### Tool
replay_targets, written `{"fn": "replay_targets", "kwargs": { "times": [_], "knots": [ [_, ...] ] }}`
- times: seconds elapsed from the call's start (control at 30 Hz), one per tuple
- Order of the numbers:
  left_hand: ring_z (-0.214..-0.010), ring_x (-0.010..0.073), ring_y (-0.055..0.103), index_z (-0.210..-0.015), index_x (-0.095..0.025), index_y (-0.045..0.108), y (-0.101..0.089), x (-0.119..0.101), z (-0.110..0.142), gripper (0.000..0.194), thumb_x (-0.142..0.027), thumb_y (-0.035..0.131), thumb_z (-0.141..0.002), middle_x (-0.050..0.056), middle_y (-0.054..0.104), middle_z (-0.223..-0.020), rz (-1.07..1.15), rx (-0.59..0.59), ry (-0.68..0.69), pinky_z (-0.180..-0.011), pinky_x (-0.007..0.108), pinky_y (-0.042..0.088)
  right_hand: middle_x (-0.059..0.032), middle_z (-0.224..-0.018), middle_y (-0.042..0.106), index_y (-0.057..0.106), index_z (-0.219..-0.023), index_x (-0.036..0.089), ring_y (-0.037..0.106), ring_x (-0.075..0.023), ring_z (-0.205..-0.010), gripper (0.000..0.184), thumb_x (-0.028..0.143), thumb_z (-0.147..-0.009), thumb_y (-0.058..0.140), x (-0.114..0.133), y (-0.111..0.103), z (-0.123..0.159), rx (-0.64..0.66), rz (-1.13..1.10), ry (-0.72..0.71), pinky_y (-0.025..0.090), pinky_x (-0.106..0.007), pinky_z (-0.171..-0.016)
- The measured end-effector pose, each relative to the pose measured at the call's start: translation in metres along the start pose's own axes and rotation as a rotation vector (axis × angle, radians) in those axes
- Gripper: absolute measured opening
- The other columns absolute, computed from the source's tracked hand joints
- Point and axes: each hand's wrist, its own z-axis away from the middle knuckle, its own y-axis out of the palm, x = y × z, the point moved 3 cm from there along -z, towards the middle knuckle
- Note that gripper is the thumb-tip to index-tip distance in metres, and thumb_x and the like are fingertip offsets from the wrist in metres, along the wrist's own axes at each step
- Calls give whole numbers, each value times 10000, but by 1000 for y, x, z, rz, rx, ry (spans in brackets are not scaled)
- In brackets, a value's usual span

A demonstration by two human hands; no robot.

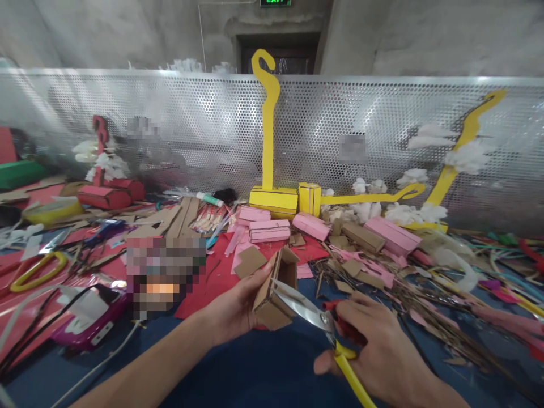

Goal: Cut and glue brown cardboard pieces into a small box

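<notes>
My left hand (238,300) grips a small brown cardboard box (267,309) from its left side. The box's open end faces up and toward me, with flaps sticking out. My right hand (374,334) is wrapped round the red and yellow handles of a pair of scissors (304,306). The blades point up and left, with the tips at the rim of the box; whether they touch the cardboard I cannot tell. Behind the box lie small pink paper-covered boxes (269,230) on a red sheet (212,283).
A yellow hooked stand (268,136) rises against a perforated metal panel (204,124). To the right are twigs, pink scraps and white tufts (467,157). Yellow-handled scissors (38,272), a purple device (85,328) with a cable and a glue stick (209,199) lie leftward.
</notes>
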Motion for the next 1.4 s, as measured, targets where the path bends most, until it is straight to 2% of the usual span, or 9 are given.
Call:
{"fn": "replay_targets", "kwargs": {
  "times": [0.17, 0.37, 0.5, 0.6, 0.67, 0.7, 0.83, 1.03, 1.4],
  "knots": [
    [-682, 199, 758, -1270, -132, 630, 3, -1, 2, 383, -360, 618, -962, 92, 785, -902, 19, 25, 1, -643, 290, 606, 30, -499, 437, 405, -529, 219, 446, -125, -486, 682, 836, -716, 629, -6, 6, 3, 19, -26, 50, 347, -251, -474],
    [-783, 194, 772, -1147, -61, 671, 4, -4, 2, 362, -369, 551, -1000, 133, 786, -954, 80, 12, -10, -746, 286, 622, 34, -527, 458, 382, -568, 223, 405, -120, -494, 688, 852, -700, 626, -22, 12, 4, 109, -45, 281, 306, -241, -455],
    [-769, 182, 772, -1146, -57, 665, 4, -7, 1, 364, -372, 553, -1001, 130, 782, -933, 137, 7, 13, -707, 246, 618, 28, -547, 485, 453, -654, 232, 431, -140, -492, 659, 880, -743, 530, -29, 5, 3, 91, -109, 298, 323, -260, -462],
    [-770, 178, 768, -1185, -67, 650, 2, -7, -1, 373, -371, 605, -975, 124, 776, -955, 160, 0, 24, -694, 245, 621, -54, -768, 645, 600, -991, 210, 598, -223, -633, 723, 887, -779, 459, -30, 2, 4, 59, -146, 256, 465, -307, -561],
    [-769, 179, 765, -1196, -67, 650, 0, -7, -2, 382, -373, 615, -969, 124, 773, -961, 154, -12, 30, -695, 249, 622, -124, -1007, 675, 514, -1271, 190, 661, -285, -817, 790, 833, -812, 502, -30, 3, 5, 74, -139, 233, 528, -359, -683],
    [-769, 180, 765, -1191, -67, 656, 0, -7, -2, 381, -375, 611, -970, 124, 772, -958, 146, -17, 35, -700, 252, 622, -140, -1073, 664, 473, -1315, 187, 663, -301, -875, 787, 792, -818, 550, -30, 3, 6, 98, -131, 225, 537, -374, -723],
    [-760, 169, 756, -1123, -92, 687, 1, -8, -2, 327, -370, 589, -982, 97, 771, -929, 112, -2, 63, -730, 261, 616, -118, -1064, 651, 487, -1190, 210, 659, -290, -887, 620, 617, -789, 728, -24, 6, 7, 231, -129, 203, 535, -372, -756],
    [-800, 175, 744, -1072, -104, 693, 2, -7, -2, 321, -396, 608, -969, 95, 772, -941, 78, 86, 80, -763, 279, 597, -122, -1126, 639, 492, -1185, 214, 656, -318, -983, 623, 534, -743, 793, -15, 6, 3, 316, -118, 228, 529, -410, -809],
    [-748, 196, 751, -1056, -64, 701, 0, -3, -2, 351, -392, 619, -962, 119, 779, -888, 67, 53, 48, -710, 296, 599, -82, -1083, 639, 556, -1090, 225, 639, -315, -953, 740, 724, -609, 817, -14, 6, 2, 369, -118, 349, 505, -415, -781]
  ]
}}
